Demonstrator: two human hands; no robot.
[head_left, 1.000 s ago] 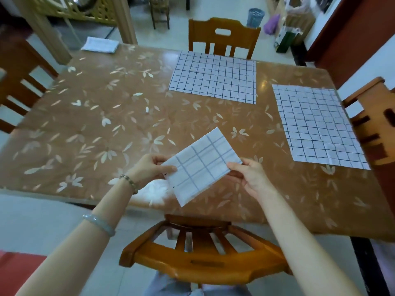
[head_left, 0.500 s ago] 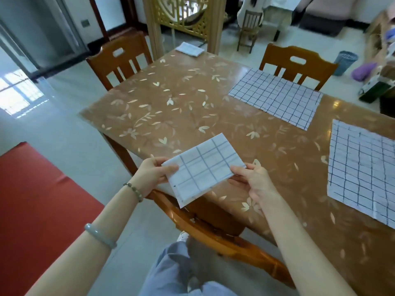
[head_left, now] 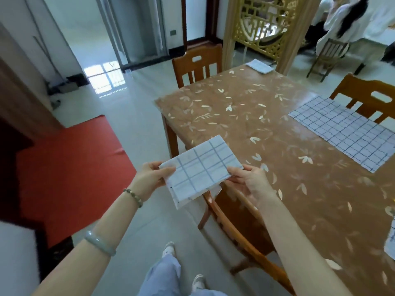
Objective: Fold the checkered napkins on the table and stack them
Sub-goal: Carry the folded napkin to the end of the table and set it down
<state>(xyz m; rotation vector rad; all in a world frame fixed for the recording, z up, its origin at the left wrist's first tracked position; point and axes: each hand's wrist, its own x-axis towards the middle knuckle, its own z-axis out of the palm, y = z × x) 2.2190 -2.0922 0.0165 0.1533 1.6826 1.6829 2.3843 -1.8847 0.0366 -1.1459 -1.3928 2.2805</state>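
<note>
Pinching the folded napkin (head_left: 202,168) by its short ends, left hand (head_left: 149,178) and right hand (head_left: 250,180) hold it off the tabletop's (head_left: 256,124) near corner. The pile (head_left: 259,66) is way over at the far corner, right hand closer.

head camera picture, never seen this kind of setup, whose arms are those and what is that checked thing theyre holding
There is no machine here. A person wears a wide-angle camera on the head, so the picture looks forward and down at their own two arms. The left hand and the right hand each pinch one end of a folded white napkin with a blue grid, held up in the air near a corner of the brown leaf-patterned table. On that table a large unfolded checkered napkin lies flat to the right, and a small folded white cloth sits at the far corner. The edge of another checkered cloth shows at the right border.
</note>
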